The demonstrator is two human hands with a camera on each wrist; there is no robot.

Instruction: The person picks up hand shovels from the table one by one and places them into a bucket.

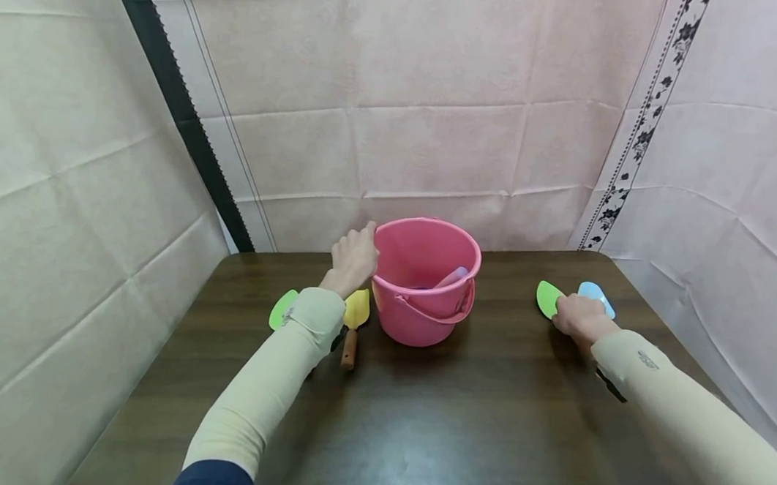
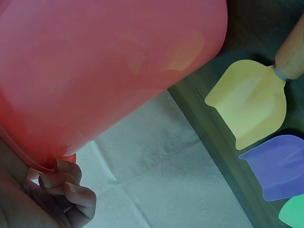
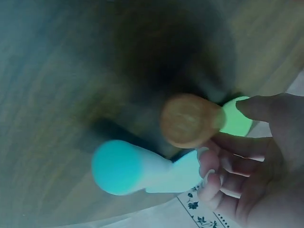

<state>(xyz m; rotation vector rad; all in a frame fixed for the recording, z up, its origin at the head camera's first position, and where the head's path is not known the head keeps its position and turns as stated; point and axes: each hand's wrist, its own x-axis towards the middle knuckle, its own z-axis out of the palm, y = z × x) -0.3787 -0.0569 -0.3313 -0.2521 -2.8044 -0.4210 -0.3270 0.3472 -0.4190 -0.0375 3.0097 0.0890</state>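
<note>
At the back of the table stands a pink bucket (image 1: 417, 321), upright, its handle hanging down the front. My left hand (image 1: 355, 257) grips the bucket's left rim; in the left wrist view its curled fingers (image 2: 76, 190) show at the rim. A pinkish-purple piece (image 1: 452, 277) leans inside the bucket. Over on the right, my right hand (image 1: 582, 317) pinches a green toy shovel (image 1: 547, 298) between thumb and fingers. Its brown handle (image 3: 187, 121) points toward the right wrist camera. Close beside lies a blue shovel (image 1: 597, 294) with a teal-ended handle (image 3: 118, 166).
Left of the bucket lies a yellow shovel (image 1: 357, 308) with a wooden handle (image 1: 349, 350). A purple shovel (image 2: 278, 166) and another green shovel (image 1: 282, 309) lie beside it, partly hidden by my left arm. Pale cloth (image 1: 433, 149) hangs behind the dark wooden table (image 1: 431, 435).
</note>
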